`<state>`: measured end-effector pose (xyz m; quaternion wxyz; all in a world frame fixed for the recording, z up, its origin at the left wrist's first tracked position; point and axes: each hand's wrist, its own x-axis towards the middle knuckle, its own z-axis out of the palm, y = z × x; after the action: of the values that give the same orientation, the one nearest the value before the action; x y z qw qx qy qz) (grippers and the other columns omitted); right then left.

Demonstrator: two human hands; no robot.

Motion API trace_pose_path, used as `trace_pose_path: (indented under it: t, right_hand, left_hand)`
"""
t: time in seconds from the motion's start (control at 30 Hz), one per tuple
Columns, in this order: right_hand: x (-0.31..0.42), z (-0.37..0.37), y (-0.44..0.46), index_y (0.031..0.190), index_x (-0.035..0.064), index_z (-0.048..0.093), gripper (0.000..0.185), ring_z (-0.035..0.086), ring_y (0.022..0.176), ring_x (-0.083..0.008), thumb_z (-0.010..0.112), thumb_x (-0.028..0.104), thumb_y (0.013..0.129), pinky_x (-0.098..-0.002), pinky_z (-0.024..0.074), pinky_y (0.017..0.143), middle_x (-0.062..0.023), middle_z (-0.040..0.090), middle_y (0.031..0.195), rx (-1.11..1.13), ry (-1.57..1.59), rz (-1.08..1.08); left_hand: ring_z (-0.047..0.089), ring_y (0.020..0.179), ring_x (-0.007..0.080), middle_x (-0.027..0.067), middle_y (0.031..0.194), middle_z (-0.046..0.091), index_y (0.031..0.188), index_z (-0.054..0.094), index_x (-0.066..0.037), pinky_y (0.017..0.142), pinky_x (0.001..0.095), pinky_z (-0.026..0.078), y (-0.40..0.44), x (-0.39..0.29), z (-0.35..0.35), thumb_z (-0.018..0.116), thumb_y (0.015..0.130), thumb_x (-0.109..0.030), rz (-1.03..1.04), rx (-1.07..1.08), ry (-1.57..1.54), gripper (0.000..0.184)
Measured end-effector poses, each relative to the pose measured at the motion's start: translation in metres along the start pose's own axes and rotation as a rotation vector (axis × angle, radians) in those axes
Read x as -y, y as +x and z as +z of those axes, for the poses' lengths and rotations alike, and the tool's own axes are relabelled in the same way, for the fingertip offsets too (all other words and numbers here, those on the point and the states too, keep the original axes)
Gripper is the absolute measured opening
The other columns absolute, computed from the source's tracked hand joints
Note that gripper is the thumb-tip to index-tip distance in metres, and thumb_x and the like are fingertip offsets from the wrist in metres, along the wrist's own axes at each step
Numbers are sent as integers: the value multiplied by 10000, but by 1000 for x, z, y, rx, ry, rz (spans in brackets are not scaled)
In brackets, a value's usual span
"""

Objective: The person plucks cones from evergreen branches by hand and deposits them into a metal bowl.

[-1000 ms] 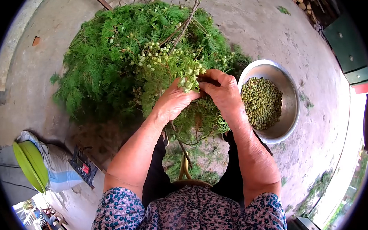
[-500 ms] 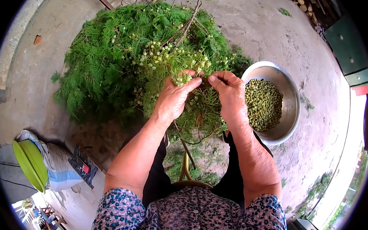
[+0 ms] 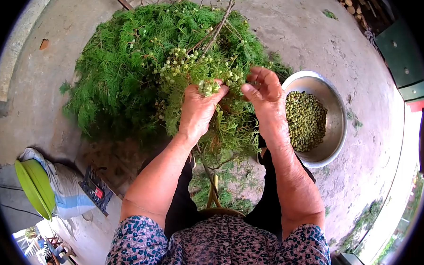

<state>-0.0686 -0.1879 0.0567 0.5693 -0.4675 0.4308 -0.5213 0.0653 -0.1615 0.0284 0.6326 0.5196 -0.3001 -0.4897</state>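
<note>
My left hand [image 3: 199, 108] is closed around a conifer sprig with pale green cones [image 3: 208, 88] showing above the thumb. To its right, my right hand [image 3: 266, 99] is raised with thumb and fingers apart, and I see nothing between them. Its fingertips are slightly blurred and close to the cones. A large heap of feathery green conifer branches [image 3: 125, 67] lies under and beyond both hands, with a bare woody stem [image 3: 220, 28] rising from it. Just right of my right hand stands a metal basin [image 3: 336, 123] partly filled with small round green seed cones [image 3: 307, 120].
A lime-green plastic tub [image 3: 33, 188] and a white-blue sack [image 3: 72, 192] stand at the lower left, beside a dark item with a red part [image 3: 97, 192]. Dark green cabinets [image 3: 402, 58] are at the right. Loose green bits lie on the concrete floor [image 3: 315, 37].
My right hand has come away from the left hand, moving slightly up and to the right, and its pinch has opened. The left hand keeps its grip on the sprig.
</note>
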Motion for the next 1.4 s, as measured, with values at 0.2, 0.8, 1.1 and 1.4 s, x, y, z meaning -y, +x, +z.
trace_pose_path:
  t: [0.2,0.8,1.1,1.4]
  right_hand:
    - [-5,-5,7,988,38,582,224,576,791,-210,616,39,767,-277,477,664,-117,559,951,52,-423,-399]
    - [-11,-11,10,836,2,610,269,433,583,-76,527,255,873,-216,358,541,5,561,678,116,16,318]
    - [6,-19,15,907,32,596,149,490,657,-68,578,157,829,-196,390,565,0,563,778,63,270,204]
    - [5,-9,11,866,72,645,250,496,683,-147,737,116,638,-272,418,631,-48,522,760,272,-585,-190]
  left_hand:
    - [553,676,84,35,793,635,925,626,6,623,227,450,-6,-7,-2,616,758,14,75,224,367,168]
    - [589,819,123,59,899,639,958,634,-21,757,257,480,-13,-9,-1,559,787,25,-23,293,168,192]
    - [532,674,94,19,758,619,849,635,-6,638,253,424,-6,-15,-1,670,728,-64,31,145,203,138]
    - [554,714,102,43,801,615,856,607,18,669,246,449,-5,-11,-5,610,709,29,-48,211,228,147]
